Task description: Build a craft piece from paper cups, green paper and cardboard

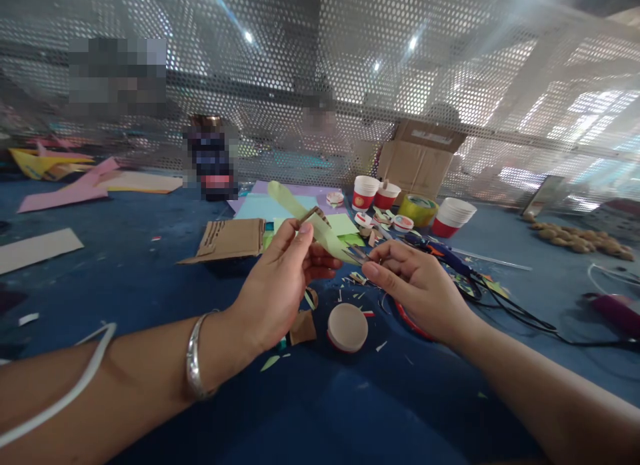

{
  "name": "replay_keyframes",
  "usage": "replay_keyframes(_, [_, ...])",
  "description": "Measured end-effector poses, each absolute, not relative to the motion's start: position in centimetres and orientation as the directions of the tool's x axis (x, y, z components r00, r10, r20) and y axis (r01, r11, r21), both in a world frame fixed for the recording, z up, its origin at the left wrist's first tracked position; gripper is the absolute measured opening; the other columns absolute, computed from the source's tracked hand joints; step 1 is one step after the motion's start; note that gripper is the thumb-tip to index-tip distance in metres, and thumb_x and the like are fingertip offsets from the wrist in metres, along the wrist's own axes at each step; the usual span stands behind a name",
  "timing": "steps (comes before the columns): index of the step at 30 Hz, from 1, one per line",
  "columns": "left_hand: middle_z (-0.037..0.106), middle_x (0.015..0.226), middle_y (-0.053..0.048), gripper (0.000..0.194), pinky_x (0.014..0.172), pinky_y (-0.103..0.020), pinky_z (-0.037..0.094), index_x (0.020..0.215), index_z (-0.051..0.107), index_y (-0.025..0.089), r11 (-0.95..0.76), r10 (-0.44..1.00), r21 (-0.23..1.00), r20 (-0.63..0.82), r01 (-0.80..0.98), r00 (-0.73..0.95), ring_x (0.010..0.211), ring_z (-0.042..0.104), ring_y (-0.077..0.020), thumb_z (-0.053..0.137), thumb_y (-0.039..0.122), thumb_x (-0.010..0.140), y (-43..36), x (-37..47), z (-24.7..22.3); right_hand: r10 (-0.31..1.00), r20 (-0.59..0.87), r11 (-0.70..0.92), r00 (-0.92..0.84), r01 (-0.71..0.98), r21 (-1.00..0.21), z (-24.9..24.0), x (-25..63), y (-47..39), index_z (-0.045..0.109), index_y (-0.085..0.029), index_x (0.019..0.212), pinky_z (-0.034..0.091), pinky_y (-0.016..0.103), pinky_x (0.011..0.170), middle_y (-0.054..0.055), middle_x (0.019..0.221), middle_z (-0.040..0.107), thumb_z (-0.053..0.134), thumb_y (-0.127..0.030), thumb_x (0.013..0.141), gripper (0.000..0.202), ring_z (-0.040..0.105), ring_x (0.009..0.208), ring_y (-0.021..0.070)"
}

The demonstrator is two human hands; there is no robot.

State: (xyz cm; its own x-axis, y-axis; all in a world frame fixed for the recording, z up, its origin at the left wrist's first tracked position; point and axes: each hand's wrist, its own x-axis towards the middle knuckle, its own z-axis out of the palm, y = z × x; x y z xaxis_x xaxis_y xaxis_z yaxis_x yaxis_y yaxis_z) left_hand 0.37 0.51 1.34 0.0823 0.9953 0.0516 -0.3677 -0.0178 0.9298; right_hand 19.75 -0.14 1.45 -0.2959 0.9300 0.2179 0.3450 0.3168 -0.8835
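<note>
A: Taking the gap between the hands as dial centre, how to describe the left hand (277,288)?

B: Closed in a pinch, thumb against forefinger, with lower fingers curled. Holding one pale green strip (327,238) and one corrugated piece (317,215), right at the centre, above the blue table (300,415).

A: And the right hand (417,281)?

B: Curled nearly closed, gripping one metal tool (356,253), pointed toward the strip's four-o'clock end. Possibly scissors, though too covered by fingers to be sure.

A: Any counting to do at the near side?

B: Find one round cup base (347,327) at six o'clock, and one brown scrap (303,327) at seven.

A: And farther out?

B: Count three more bases from twelve round to two: a first base (335,199), a second base (363,219), a third base (403,223). Near one, see two red-and-white cups (364,197) side by side, backed by one cardboard box (415,161). At two, spot one tape roll (419,213); just past, one cup stack (451,218). At three, note one blue-bodied tool (443,251). At nine, see one flat cardboard sheet (235,237).
</note>
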Motion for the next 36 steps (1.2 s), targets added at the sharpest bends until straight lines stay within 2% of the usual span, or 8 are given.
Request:
replay_keyframes(7, [0.063,0.074,0.001,0.012,0.061,-0.02,0.053,0.099,0.054,0.021,0.004,0.999,0.897,0.019,-0.443,0.047,0.065,0.063,-0.0118,0.052,0.033,0.1,0.35,0.59,1.69,0.932,0.197,0.302,-0.305,0.349,-0.887,1.52,19.65,-0.28,0.057,-0.019,0.092,0.032,0.023,0.051,-0.007,0.063,0.052,0.066,-0.049,0.092,0.032,0.044,0.055,0.0084])
replay_keyframes(13, [0.067,0.075,0.0,0.01,0.062,-0.02,0.055,0.096,0.055,0.021,0.042,0.997,0.864,-0.007,-0.502,0.072,0.065,0.065,-0.0108,0.052,0.029,0.101,0.28,0.61,1.74,0.932,0.196,0.299,-0.305,0.343,-0.89,1.62,19.54,-0.42,0.057,-0.019,0.092,0.035,0.023,0.053,-0.005,0.067,0.055,0.066,-0.048,0.092,0.03,0.047,0.058,0.0094])
replay_keyframes(20, [0.067,0.08,0.0,0.006,0.063,-0.019,0.058,0.097,0.057,0.021,0.041,0.998,0.838,-0.005,-0.544,0.068,0.068,0.066,-0.0096,0.053,0.025,0.1,0.22,0.84,1.75,0.921,0.239,0.345,-0.308,0.359,-0.867,1.62,19.56,-0.49,0.058,-0.019,0.09,0.032,0.023,0.052,-0.006,0.064,0.051,0.065,-0.045,0.093,0.027,0.043,0.056,0.008])
replay_keyframes(27, [0.067,0.082,0.0,0.007,0.065,-0.021,0.059,0.097,0.056,0.02,0.036,0.999,0.841,-0.008,-0.539,0.053,0.07,0.067,-0.0097,0.052,0.023,0.101,0.21,0.94,2.01,0.919,0.244,0.35,-0.309,0.357,-0.866,1.45,19.55,-0.41,0.059,-0.019,0.09,0.032,0.023,0.051,-0.007,0.064,0.051,0.063,-0.046,0.094,0.027,0.042,0.056,0.0075])
replay_keyframes(31, [0.067,0.076,-0.001,0.009,0.059,-0.019,0.056,0.099,0.056,0.02,0.049,0.998,0.872,-0.022,-0.487,0.061,0.067,0.068,-0.0118,0.051,0.028,0.101,-0.01,0.73,2.03,0.92,0.246,0.35,-0.304,0.358,-0.866,1.39,19.59,-0.42,0.06,-0.019,0.089,0.032,0.023,0.052,-0.007,0.063,0.05,0.063,-0.045,0.094,0.027,0.041,0.055,0.0076])
replay_keyframes(36, [0.068,0.078,0.001,0.006,0.057,-0.016,0.053,0.099,0.059,0.02,0.047,0.997,0.894,-0.013,-0.445,0.078,0.069,0.07,-0.0116,0.061,0.023,0.095,-0.34,0.46,2.03,0.919,0.261,0.362,-0.296,0.372,-0.855,1.57,19.72,-0.51,0.061,-0.019,0.089,0.035,0.023,0.055,-0.005,0.067,0.054,0.061,-0.044,0.095,0.026,0.045,0.059,0.0086])
